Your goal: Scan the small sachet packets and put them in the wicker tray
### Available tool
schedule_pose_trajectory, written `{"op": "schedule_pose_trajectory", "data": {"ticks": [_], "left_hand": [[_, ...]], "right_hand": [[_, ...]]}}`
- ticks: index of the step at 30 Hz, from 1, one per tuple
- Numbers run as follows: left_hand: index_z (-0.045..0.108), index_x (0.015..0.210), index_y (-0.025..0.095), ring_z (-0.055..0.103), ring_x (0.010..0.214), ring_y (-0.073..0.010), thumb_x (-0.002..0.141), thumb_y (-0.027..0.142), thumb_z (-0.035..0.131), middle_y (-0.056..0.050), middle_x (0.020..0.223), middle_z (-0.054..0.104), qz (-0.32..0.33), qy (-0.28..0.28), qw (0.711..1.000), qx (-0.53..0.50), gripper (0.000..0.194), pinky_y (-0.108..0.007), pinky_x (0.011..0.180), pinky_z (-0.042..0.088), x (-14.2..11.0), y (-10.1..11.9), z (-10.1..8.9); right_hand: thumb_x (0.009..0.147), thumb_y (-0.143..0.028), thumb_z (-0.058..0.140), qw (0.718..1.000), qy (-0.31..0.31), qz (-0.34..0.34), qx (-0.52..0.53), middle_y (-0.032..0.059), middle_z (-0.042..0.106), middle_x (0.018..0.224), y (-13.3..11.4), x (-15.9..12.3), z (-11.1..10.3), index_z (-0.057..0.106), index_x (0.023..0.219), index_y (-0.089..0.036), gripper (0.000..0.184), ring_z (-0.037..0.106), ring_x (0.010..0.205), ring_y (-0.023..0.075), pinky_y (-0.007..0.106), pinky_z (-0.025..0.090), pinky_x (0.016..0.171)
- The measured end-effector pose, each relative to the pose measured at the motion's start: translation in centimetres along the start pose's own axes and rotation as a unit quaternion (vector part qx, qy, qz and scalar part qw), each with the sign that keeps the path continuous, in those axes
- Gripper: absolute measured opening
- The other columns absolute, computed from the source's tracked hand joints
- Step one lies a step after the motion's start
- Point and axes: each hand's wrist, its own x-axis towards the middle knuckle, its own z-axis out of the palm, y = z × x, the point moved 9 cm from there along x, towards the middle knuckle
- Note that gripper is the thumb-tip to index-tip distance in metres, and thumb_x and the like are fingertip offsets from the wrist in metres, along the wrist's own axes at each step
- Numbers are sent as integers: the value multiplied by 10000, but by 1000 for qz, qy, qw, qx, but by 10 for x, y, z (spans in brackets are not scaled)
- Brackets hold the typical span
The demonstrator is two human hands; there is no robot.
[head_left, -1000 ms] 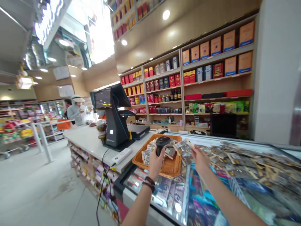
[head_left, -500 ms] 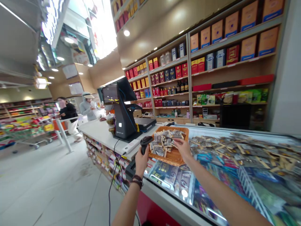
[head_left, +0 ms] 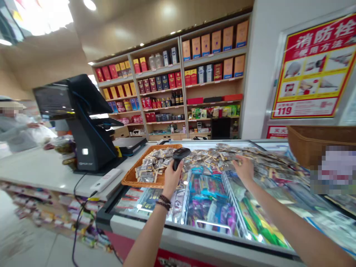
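My left hand (head_left: pixel 171 177) is closed round the grip of a black barcode scanner (head_left: pixel 179 156), held upright just right of an orange wicker tray (head_left: pixel 130 178) full of small silvery packets. My right hand (head_left: pixel 244 168) reaches into the spread of similar packets (head_left: pixel 211 155) lying on the glass lid of a chest freezer (head_left: pixel 205 207). Its fingers curl down onto the packets; whether they grip one is hidden. A beaded bracelet sits on my left wrist.
A black checkout terminal (head_left: pixel 83 122) with a screen stands on the white counter (head_left: pixel 36 170) to the left, its cable hanging down. A person in grey (head_left: pixel 13 129) stands at far left. Shelves of boxed goods (head_left: pixel 172 85) line the back wall. A brown basket (head_left: pixel 311 144) sits at right.
The view has swung right and moved closer to the freezer. My right hand left the wicker tray and moved right onto the loose packets. My left hand still holds the scanner.
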Motion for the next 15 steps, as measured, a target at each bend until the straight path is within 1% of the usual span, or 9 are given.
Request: {"op": "schedule_pose_trajectory", "data": {"ticks": [1, 3, 5, 7, 9, 11, 13, 15], "left_hand": [[530, 773, 214, 435, 419, -89, 841, 688, 636, 55, 534, 497, -1, -21, 1000, -14, 491, -221, 436, 337, 1, 1, 17], [518, 783, 217, 436, 416, -89, 841, 693, 627, 58, 543, 489, -6, -60, 998, -34, 492, -222, 433, 342, 2, -2, 48], [522, 801, 217, 445, 414, -93, 835, 704, 624, 59, 547, 489, -19, -73, 996, -38, 499, -225, 432, 344, 1, -13, 71], [527, 811, 216, 452, 413, -99, 833, 716, 615, 59, 541, 490, -32, -79, 996, -29, 507, -230, 436, 347, -1, -28, 88], [531, 820, 216, 465, 422, -106, 835, 718, 608, 58, 540, 492, -44, -86, 995, -21, 508, -234, 448, 361, -4, -44, 99], [542, 844, 214, 480, 434, -116, 845, 714, 602, 57, 540, 495, -55, -99, 993, -18, 503, -238, 462, 371, -6, -58, 106], [559, 873, 211, 493, 445, -129, 850, 717, 596, 52, 543, 504, -63, -107, 992, -16, 508, -245, 470, 375, -7, -67, 109], [573, 881, 208, 500, 453, -138, 845, 726, 596, 45, 548, 511, -64, -103, 993, -8, 519, -250, 477, 371, -7, -69, 108]], "right_hand": [[814, -405, 604, 999, 1, 2, -39, 165, 762, 1089, 10, 4, -8, 765, 1034, -175, 357, 648, 1103, 357, 511, 465, 1012], [821, -455, 642, 994, -28, 2, -106, 186, 750, 1085, 21, 5, -14, 776, 1014, -170, 370, 631, 1127, 378, 527, 446, 1023], [813, -523, 692, 985, -74, -1, -157, 206, 727, 1151, 21, -2, -9, 789, 1008, -170, 415, 610, 1164, 401, 535, 443, 1012], [802, -579, 722, 975, -104, 8, -197, 213, 685, 1269, 15, -14, -2, 792, 1054, -176, 480, 575, 1219, 425, 546, 443, 995], [810, -583, 726, 968, -114, 19, -224, 211, 655, 1319, 8, -23, 3, 780, 1114, -182, 506, 550, 1251, 433, 552, 440, 990], [828, -553, 721, 964, -118, 23, -236, 207, 650, 1309, 1, -29, 7, 768, 1145, -184, 488, 547, 1254, 427, 552, 431, 998], [836, -527, 719, 964, -120, 29, -237, 205, 649, 1296, -3, -32, 10, 764, 1148, -188, 463, 555, 1246, 422, 553, 424, 1004], [819, -510, 738, 966, -115, 38, -230, 204, 651, 1296, -4, -32, 11, 765, 1137, -200, 445, 562, 1245, 426, 556, 425, 1004]]}}
